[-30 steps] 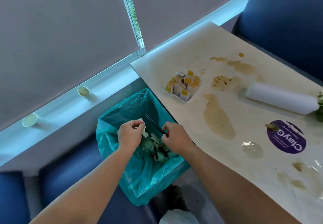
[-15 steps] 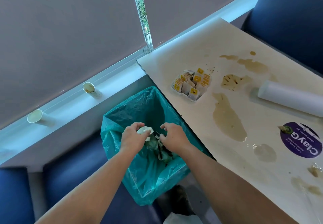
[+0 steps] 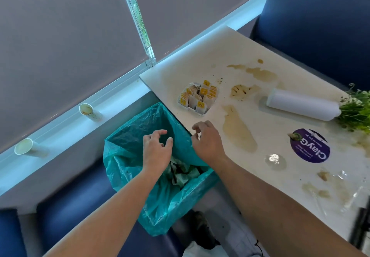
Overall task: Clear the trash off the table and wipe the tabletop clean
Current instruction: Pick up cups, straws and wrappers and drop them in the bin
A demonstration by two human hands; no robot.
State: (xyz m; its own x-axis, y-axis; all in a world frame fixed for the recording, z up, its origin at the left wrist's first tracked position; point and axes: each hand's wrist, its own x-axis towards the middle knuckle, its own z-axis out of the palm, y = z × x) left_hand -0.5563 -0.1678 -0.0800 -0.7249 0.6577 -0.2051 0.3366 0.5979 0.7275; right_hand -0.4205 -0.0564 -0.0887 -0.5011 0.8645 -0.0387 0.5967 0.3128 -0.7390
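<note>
Over a bin lined with a teal bag (image 3: 128, 136), just left of the stained surface (image 3: 200, 56): left hand (image 3: 157, 152) above the bag's open mouth, fingers spread and loosely curled, gripping nothing. Right hand (image 3: 208, 142) at the surface's left edge, by the bag's rim, fingers likewise loosely bent, nothing visible in them. Down in the bag, crumpled trash (image 3: 182, 173) of greenish and pale scraps. Across the surface, brown spills (image 3: 239, 130) from far end to near. By the left edge, just beyond the right hand, a tray of yellow-labelled sachets (image 3: 198, 98). Further right, a white roll (image 3: 302, 106) on its side, its right end beside a bunch of green sprouts (image 3: 358, 110). Nearer, a round purple sticker (image 3: 310, 148) with a small scrap on its rim. On the window ledge at left, one used paper cup (image 3: 89, 112) and a second cup (image 3: 25, 146), well apart.
</note>
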